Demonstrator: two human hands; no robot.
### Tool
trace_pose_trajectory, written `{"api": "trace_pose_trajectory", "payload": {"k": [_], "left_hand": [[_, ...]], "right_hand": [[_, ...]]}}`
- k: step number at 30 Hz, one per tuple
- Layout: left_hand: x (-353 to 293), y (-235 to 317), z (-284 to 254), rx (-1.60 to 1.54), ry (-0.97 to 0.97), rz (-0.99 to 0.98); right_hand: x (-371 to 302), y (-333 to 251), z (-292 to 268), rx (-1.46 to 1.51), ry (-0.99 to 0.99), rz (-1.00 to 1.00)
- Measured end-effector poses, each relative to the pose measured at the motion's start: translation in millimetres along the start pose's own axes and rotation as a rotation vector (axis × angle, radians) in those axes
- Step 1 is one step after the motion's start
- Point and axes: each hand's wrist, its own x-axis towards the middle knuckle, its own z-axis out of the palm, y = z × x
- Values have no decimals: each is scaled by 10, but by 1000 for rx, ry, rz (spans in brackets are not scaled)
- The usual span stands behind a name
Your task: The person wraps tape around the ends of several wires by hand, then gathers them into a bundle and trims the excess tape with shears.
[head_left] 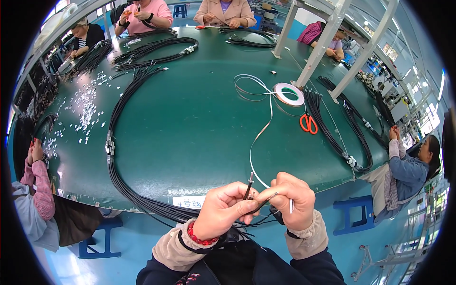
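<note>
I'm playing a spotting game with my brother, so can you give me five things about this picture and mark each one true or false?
1. The scissors have orange-red handles. True.
2. The red bracelet is on the person's right wrist. False: the red bracelet is on the left wrist.
3. The person's left hand holds a black cable. True.
4. The roll of white strip is on the floor. False: the roll of white strip lies on the green table.
5. The stool at the right is yellow. False: it is blue.
</note>
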Motion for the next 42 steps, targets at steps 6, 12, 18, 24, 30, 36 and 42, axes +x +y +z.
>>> {"api": "trace_pose_trajectory", "payload": {"k": [6, 12, 18, 24, 30, 36, 42], "left_hand": [[16, -65, 10, -4, 7, 106], [6, -46, 23, 44, 38, 103], [13, -131, -94, 146, 106, 228], [-8, -170, -102, 43, 253, 214], [-3, -203, -134, 44, 251, 323], [-37, -175, -116, 101, 212, 280], [-88, -201, -70, 144, 201, 288]], "right_hand": [[-6, -11, -4, 247, 26, 192], [-19, 45, -35, 121, -71, -23], [-109, 90, -22, 108, -79, -134], [-291, 159, -14, 153, -35, -37], [-303, 195, -47, 46, -125, -130], [-298, 142, -107, 263, -380, -183], [-263, 156, -217, 541, -79, 88]]}}
